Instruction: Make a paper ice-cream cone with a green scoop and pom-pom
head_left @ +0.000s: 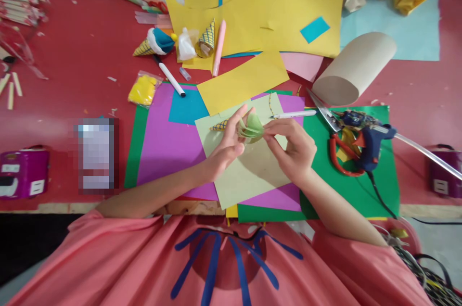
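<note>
A light green curled piece (252,126), thin like foam sheet or paper, is held between my two hands above a pale green sheet (252,171). My left hand (231,140) cups it from the left, fingers and thumb curved around it. The thumb and fingertips of my right hand (294,145) pinch its right edge. A yellow cone with blue criss-cross lines (218,126) pokes out behind my left fingers; its wide end is hidden, so I cannot tell if it is gripped. A white pen (294,114) lies just beyond my right hand.
A hot glue gun (371,147) and red-handled scissors (335,157) lie to the right, near a cardboard tube (355,70). Yellow sheets (288,3) cover the back. A decorated cone (155,42), a marker (169,76) and a blurred phone-like object (96,154) are left.
</note>
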A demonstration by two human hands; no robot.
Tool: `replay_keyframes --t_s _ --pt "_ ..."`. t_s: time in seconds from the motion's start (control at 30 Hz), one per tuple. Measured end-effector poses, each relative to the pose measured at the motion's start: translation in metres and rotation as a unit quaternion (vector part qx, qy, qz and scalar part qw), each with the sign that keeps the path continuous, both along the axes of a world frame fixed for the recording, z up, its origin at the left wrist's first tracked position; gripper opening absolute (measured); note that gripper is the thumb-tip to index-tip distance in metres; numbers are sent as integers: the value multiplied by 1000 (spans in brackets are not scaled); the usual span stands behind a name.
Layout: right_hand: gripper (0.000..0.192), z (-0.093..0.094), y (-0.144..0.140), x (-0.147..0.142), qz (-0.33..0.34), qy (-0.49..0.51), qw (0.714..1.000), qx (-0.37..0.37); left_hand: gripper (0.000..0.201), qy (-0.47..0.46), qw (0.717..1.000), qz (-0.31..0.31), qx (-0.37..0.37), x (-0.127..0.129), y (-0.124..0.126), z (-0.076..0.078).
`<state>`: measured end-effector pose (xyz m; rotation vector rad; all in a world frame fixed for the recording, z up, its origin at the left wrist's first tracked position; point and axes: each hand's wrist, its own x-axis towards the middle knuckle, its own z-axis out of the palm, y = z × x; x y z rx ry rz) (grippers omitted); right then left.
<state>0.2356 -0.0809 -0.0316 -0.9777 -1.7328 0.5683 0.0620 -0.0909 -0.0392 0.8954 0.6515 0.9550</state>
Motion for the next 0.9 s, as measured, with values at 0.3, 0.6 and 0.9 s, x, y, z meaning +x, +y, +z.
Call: replay_keyframes --t_s 0.3,0.6,0.9 --pt "5 20 10 23 22 -81 988 -127 39 326 921 77 197 -36 48 29" --pt "7 30 -3 43 -17 -137 981 -140 37 608 728 -51 314 -44 62 5" --pt "9 34 -52 175 -485 -282 770 -304 30 444 875 6 195 -44 70 7"
